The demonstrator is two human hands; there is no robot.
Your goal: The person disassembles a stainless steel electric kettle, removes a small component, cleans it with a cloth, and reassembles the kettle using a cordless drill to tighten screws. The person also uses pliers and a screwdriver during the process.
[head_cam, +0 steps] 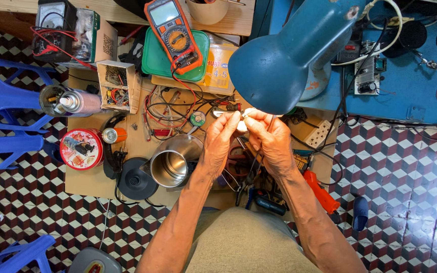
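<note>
We see both sets of fingertips pinched narrow around 1 small pale part [243,120], which sits brightly lit between them just under the rim of the blue desk lamp [279,60]; it is too small and washed out for us to tell what it is. The left hand [220,143] grips it from the left side with thumb and forefinger closed on it, and the right hand [273,141] meets it from the right in the same closed pinch — the 2 hands touch at the tips, raised above the work board.

Just below the left wrist stands an open steel kettle [170,164], its black base [136,179] lying beside it on the brown board [84,187]. Beside the right forearm lies an orange-handled tool [320,191], and pliers with dark handles [251,189] rest under the hands.

Further out — a tangle of red and black leads [170,108] runs up to an orange multimeter [174,33] lying on a green lid [160,60]. To the left we see a round red tin [81,148], a spray can on its side [74,101], a small box of parts [116,85] and a black analogue meter [54,28]. A white power strip [318,134] sits right of the hands. The floor is patterned in red, black and white tiles [405,177].
</note>
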